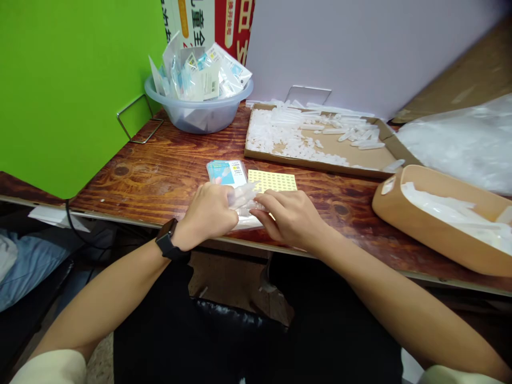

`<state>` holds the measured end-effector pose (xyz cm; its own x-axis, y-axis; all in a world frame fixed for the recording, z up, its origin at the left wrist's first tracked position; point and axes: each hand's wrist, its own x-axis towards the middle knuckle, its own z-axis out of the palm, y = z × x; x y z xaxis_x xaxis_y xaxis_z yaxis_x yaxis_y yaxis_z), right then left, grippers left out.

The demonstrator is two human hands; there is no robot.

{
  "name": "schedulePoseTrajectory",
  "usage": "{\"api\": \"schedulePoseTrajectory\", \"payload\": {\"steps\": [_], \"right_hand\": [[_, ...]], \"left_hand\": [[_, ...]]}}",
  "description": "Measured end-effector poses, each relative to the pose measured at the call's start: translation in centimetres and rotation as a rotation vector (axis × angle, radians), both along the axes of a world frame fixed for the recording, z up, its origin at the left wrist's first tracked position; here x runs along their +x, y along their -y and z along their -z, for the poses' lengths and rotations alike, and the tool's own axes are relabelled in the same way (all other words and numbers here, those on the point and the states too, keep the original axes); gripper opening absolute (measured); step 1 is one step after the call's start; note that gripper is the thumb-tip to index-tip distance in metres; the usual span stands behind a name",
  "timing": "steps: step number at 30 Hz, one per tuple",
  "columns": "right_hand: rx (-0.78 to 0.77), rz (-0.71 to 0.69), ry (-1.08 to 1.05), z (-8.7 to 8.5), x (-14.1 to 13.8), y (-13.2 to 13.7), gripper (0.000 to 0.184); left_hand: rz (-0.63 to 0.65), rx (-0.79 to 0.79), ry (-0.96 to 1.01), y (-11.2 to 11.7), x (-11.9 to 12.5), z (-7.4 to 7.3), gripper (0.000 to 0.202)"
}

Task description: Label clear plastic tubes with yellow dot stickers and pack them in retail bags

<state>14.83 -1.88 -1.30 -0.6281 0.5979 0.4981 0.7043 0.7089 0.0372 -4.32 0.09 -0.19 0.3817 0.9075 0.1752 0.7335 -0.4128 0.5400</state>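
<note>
My left hand (pixel 212 210), with a dark watch on its wrist, is closed around several translucent whitish plastic pieces (pixel 243 196), long and narrow in shape. The fingers of my right hand (pixel 294 216) are pinched together at the right end of these pieces; whether they grip one cannot be made out. Below both hands lies a clear plastic bag (pixel 250 222) at the table's front edge. Just behind the left hand is a stack of blue and white printed cards (pixel 224 172). A yellow sheet of small round stickers (pixel 276 180) lies partly under the right hand.
A bluish plastic basin (pixel 200 114) full of packaged cards stands at the back left. Behind the hands, a shallow cardboard tray (pixel 296 160) holds many small translucent pieces. A tan bin (pixel 440 229) with plastic bags is at right. Green panel (pixel 72 80) and metal bookend (pixel 140 120) stand left.
</note>
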Motion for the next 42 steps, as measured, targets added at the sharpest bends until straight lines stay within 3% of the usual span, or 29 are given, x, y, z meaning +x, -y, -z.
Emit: {"api": "schedulePoseTrajectory", "payload": {"steps": [4, 7, 12, 15, 21, 27, 30, 34, 42], "right_hand": [[-0.154, -0.039, -0.209, 0.4, -0.3, 0.2, 0.021], [-0.264, -0.05, -0.335, 0.2, -0.3, 0.1, 0.02], [-0.376, 0.056, -0.383, -0.9, 0.2, -0.1, 0.02], [-0.389, 0.049, -0.421, -1.4, 0.7, -0.2, 0.022], [-0.443, -0.057, -0.371, -1.4, 1.2, -0.2, 0.024], [-0.578, -0.083, -0.322, -1.7, 1.8, -0.4, 0.013], [-0.69, -0.131, -0.292, -1.7, 1.9, -0.5, 0.017], [-0.768, -0.149, -0.316, -1.8, 1.6, -0.4, 0.021], [-0.771, -0.175, -0.458, -1.7, 1.3, -0.7, 0.025]], "left_hand": [[0.019, 0.296, -0.138, 0.7, 0.0, 0.2, 0.007], [0.009, 0.343, -0.16, 0.6, -0.1, 0.1, 0.005], [-0.024, 0.053, -0.03, -0.9, -0.5, -0.2, 0.009], [0.024, -0.061, 0.034, -1.7, -0.6, 0.0, 0.014], [0.219, -0.225, 0.088, -1.5, 0.0, 0.4, 0.013], [0.367, -0.24, 0.068, -1.3, 0.0, 0.5, 0.014], [0.526, -0.436, 0.095, -1.5, -0.6, 0.2, 0.006], [0.691, -0.632, 0.152, -1.8, -1.3, -0.3, 0.012], [0.635, -0.679, 0.306, -1.7, -1.0, -0.2, 0.032]]}}
